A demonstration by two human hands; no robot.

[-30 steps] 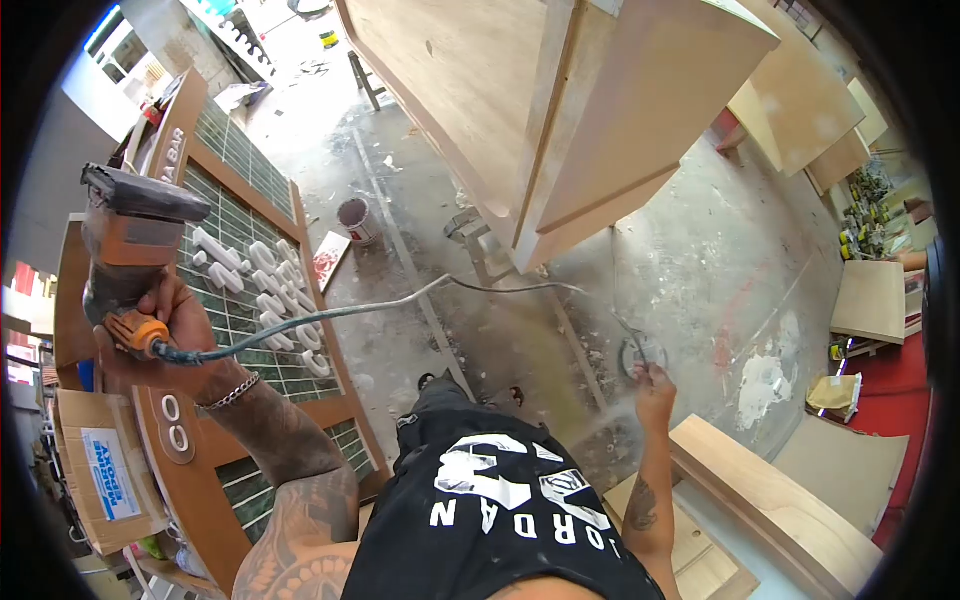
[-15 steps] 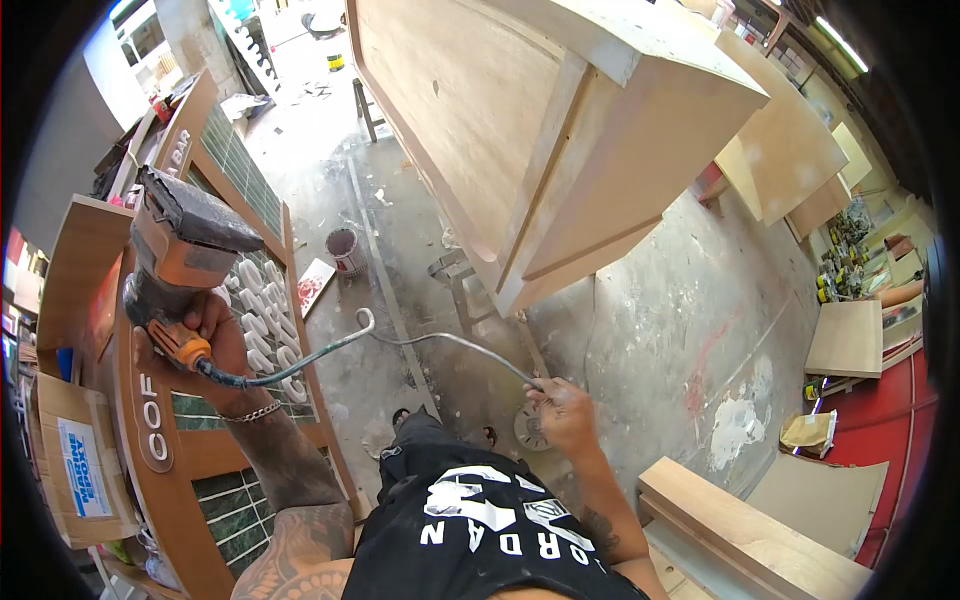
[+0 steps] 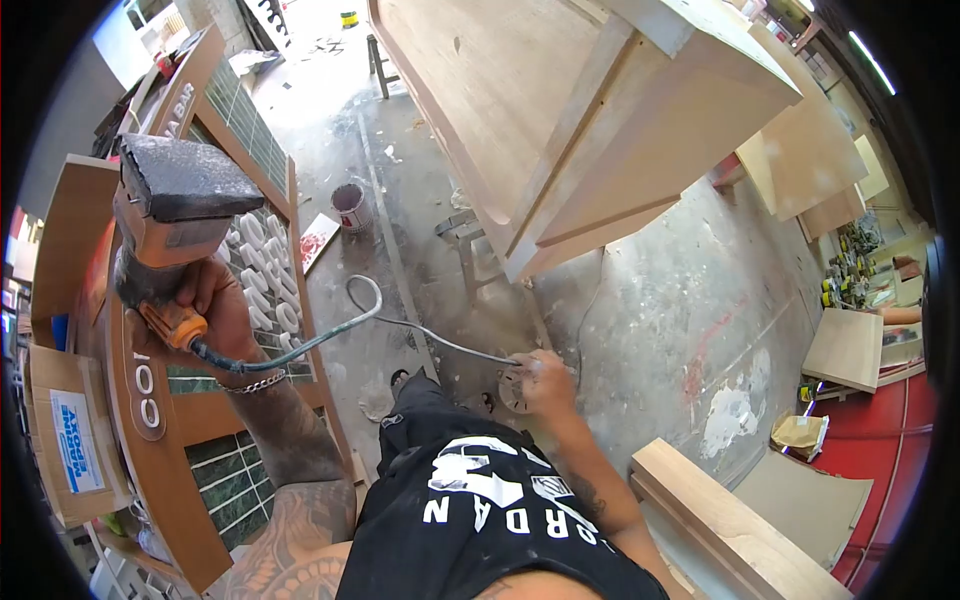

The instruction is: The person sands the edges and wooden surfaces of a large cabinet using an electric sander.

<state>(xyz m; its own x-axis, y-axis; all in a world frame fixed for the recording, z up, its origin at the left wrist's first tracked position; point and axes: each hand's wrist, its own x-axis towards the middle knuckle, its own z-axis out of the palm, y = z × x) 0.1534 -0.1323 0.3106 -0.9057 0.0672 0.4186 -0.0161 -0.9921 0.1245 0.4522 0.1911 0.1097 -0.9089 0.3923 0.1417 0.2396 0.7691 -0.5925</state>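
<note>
On the left, my left hand [image 3: 215,300] grips the orange neck of a dusty power sander [image 3: 170,225], its dark pad tilted upward. A grey-green cord [image 3: 330,335] runs from the sander's orange end, loops once and reaches my right hand [image 3: 545,385]. The fingers of my right hand are closed on the cord, low and right of centre. Beside that hand, a round pale disc with holes [image 3: 511,392] shows, partly covered by it; whether they touch is unclear.
A large wooden cabinet [image 3: 600,150] stands ahead. On the left is a brown panel [image 3: 195,425] with green tiles and white letter shapes [image 3: 268,270]. A bucket [image 3: 350,207] is on the floor. Boards [image 3: 730,510] lie at lower right, cardboard box [image 3: 80,440] at far left.
My right hand has come left, toward my body, with the cord, which now loops. The sander first moved right and has since turned its pad further upward. The disc appears nearer my body.
</note>
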